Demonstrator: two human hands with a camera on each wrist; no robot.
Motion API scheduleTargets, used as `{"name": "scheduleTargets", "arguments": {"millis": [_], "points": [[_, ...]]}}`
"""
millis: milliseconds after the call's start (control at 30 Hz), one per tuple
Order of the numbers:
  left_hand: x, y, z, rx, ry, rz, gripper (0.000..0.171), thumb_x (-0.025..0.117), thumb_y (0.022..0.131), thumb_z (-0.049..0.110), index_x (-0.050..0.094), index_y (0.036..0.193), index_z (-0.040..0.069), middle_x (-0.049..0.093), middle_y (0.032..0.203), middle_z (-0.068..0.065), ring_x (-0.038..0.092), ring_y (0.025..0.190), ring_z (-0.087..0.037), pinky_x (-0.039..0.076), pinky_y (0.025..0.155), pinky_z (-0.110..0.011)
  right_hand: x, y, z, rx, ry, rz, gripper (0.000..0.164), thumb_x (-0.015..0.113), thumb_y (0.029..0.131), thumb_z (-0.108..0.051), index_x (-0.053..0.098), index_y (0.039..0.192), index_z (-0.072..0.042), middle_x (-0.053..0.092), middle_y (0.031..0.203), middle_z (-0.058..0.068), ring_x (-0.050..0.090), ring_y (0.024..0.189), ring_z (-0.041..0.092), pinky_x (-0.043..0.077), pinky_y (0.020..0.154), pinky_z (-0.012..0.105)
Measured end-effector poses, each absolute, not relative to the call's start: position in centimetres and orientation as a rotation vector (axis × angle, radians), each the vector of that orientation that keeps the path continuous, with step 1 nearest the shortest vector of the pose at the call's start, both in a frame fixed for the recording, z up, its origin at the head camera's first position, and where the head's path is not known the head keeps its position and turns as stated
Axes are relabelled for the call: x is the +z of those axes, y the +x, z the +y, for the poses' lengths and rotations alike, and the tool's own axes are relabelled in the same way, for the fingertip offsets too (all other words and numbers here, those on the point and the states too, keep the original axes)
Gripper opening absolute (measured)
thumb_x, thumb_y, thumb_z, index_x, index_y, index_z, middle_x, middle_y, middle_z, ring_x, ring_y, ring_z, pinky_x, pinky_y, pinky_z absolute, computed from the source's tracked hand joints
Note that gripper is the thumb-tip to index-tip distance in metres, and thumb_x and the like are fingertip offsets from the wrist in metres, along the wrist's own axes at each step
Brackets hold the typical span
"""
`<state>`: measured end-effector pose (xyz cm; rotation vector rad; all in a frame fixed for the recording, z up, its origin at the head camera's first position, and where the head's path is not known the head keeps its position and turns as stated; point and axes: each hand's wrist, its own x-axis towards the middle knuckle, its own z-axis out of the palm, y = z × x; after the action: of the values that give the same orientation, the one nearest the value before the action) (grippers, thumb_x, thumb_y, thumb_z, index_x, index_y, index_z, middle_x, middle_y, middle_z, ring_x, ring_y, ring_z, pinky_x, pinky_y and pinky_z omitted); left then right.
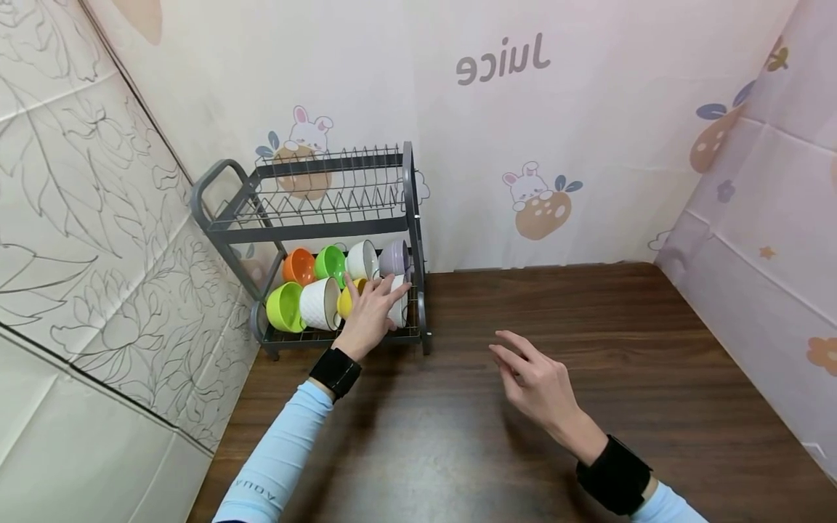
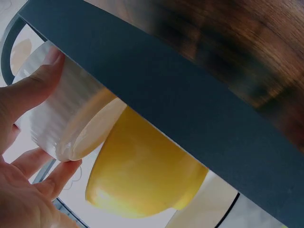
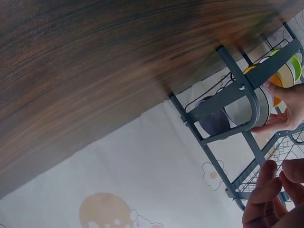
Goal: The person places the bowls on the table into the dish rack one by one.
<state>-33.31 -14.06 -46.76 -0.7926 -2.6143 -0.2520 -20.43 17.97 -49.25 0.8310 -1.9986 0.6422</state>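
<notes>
My left hand [image 1: 368,317] reaches into the lower tier of the dark grey dish rack [image 1: 307,231]. It grips a white ribbed cup [image 2: 71,114] at the tier's right front; in the left wrist view the thumb lies on one side of it and fingertips on the other. A yellow cup [image 2: 142,166] tilts right beside that white one, partly hidden by my hand in the head view. Over the brown table [image 1: 451,436], to the right of the rack, my right hand [image 1: 539,385] hovers with loosely bent fingers and holds nothing.
Other cups share the lower tier: lime green [image 1: 284,307], white textured [image 1: 319,305], orange [image 1: 299,266], green [image 1: 330,264], plain white [image 1: 361,260] and purple [image 1: 394,257]. The wire upper tier [image 1: 327,196] overhangs them. Patterned sheets [image 1: 601,131] stand behind and at both sides.
</notes>
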Motion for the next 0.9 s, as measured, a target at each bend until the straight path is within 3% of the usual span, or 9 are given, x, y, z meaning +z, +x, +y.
{"name": "scheduleTargets", "arguments": {"millis": [433, 533, 667, 800, 900], "points": [[-47.0, -33.4, -13.1, -0.221, -0.753, -2.611, 0.082, 0.099, 0.069, 0.013, 0.065, 0.143, 0.02, 0.056, 0.151, -0.016, 0.054, 0.133, -0.041, 0.0, 0.112, -0.085, -50.1, -20.3, 17.8, 0.64, 0.804, -2.093, 0.03, 0.055, 0.107, -0.021, 0.08, 0.111, -0.005, 0.071, 0.123, 0.014, 0.056, 0.054, 0.009, 0.037, 0.044, 0.019], [-47.3, -33.3, -12.7, -0.233, -0.75, -2.607, 0.08, 0.099, 0.07, 0.013, 0.065, 0.143, 0.019, 0.056, 0.151, -0.018, 0.054, 0.132, -0.042, -0.001, 0.112, -0.084, -50.5, -20.2, 17.8, 0.637, 0.783, -2.13, 0.022, 0.064, 0.102, -0.016, 0.08, 0.111, -0.004, 0.073, 0.118, 0.013, 0.068, 0.071, 0.018, 0.051, 0.051, 0.029], [-47.4, -33.3, -12.1, -0.235, -0.749, -2.607, 0.08, 0.098, 0.073, 0.012, 0.064, 0.145, 0.02, 0.054, 0.152, -0.019, 0.051, 0.134, -0.042, 0.003, 0.114, -0.083, -51.1, -19.8, 17.8, 0.603, 0.716, -2.221, 0.019, 0.078, 0.089, -0.007, 0.081, 0.108, -0.004, 0.075, 0.107, 0.011, 0.07, 0.091, 0.027, 0.059, 0.062, 0.041], [-47.7, -33.0, -11.6, -0.241, -0.753, -2.6, 0.09, 0.098, 0.074, 0.011, 0.056, 0.153, 0.021, 0.047, 0.156, -0.021, 0.043, 0.141, -0.042, 0.01, 0.116, -0.08, -51.8, -19.2, 17.7, 0.577, 0.627, -2.332, 0.012, 0.083, 0.085, -0.006, 0.081, 0.098, -0.006, 0.073, 0.092, 0.005, 0.067, 0.078, 0.019, 0.055, 0.054, 0.034], [-48.0, -31.7, -10.9, -0.303, -0.741, -2.524, 0.088, 0.095, 0.078, 0.01, 0.053, 0.155, 0.016, 0.044, 0.157, -0.025, 0.039, 0.145, -0.044, 0.015, 0.119, -0.075, -52.3, -18.6, 17.5, 0.632, 0.607, -2.384, 0.007, 0.083, 0.086, -0.004, 0.078, 0.086, -0.008, 0.063, 0.077, -0.004, 0.056, 0.063, 0.007, 0.047, 0.05, 0.025]]}}
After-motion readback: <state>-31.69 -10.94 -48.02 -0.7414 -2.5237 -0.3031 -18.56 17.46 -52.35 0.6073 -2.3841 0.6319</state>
